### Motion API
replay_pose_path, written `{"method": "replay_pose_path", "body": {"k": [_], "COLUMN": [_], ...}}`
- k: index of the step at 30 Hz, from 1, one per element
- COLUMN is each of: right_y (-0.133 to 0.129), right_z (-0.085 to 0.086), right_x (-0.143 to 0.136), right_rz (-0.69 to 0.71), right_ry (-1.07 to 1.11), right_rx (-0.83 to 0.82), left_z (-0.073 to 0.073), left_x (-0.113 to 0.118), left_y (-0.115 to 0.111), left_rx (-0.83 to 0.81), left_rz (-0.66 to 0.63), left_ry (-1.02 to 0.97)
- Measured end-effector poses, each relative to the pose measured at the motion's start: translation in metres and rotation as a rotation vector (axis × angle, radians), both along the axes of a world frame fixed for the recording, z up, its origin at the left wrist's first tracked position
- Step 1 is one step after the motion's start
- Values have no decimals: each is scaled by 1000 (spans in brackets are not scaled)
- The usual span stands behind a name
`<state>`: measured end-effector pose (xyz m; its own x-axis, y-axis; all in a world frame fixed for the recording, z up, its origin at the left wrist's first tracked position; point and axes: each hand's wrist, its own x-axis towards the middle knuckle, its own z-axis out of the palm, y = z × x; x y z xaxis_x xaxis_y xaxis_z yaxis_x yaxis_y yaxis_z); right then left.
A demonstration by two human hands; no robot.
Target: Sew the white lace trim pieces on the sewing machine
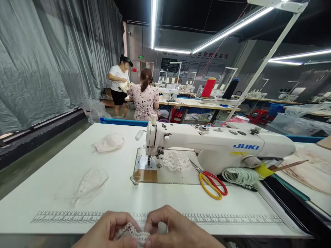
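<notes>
At the table's front edge, my left hand (112, 229) and my right hand (169, 227) are close together, fingers pinched on one piece of white lace trim (134, 234). Its scalloped, holed edge shows between them; the rest is hidden by my fingers and the frame's bottom. Beyond them stands a white sewing machine (214, 143). Another lace piece (178, 161) lies under the machine's arm, beside the needle. Scissors (212, 184) with one red and one yellow handle rest to its right, blades against the machine bed.
Two sheer fabric pieces (91, 186) lie on the left of the white table (124, 203). A printed ruler (69, 217) runs along the front edge. Coiled pale elastic cord (241, 176) sits at right, near a pencil (291, 165). Two people (144, 98) are at the tables behind.
</notes>
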<state>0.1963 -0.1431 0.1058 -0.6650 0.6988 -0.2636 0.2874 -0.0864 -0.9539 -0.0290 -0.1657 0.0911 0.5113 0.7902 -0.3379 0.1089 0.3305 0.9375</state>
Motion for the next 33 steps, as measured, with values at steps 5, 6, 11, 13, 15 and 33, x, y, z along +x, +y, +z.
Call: {"method": "replay_pose_path", "body": {"k": [5,6,11,13,15,33], "right_y": [-3,-5,-18,-21,-22,1], "right_z": [0,-4,-24,-25,-23,-19], "right_x": [-8,-6,2,4,6,33], "right_rz": [122,138,193,145,99,113], "right_ry": [97,98,143,126,93,-114], "right_rx": [50,51,97,54,2,162], "left_z": [3,4,1,-2,-2,60], "left_x": [-4,-5,-16,-20,-22,5], "left_y": [-15,-19,-24,-22,-21,19], "left_rx": [-70,-92,-106,-90,-94,30], "left_rz": [88,106,131,109,86,-191], "left_ry": [-13,-18,-11,-1,35,623]}}
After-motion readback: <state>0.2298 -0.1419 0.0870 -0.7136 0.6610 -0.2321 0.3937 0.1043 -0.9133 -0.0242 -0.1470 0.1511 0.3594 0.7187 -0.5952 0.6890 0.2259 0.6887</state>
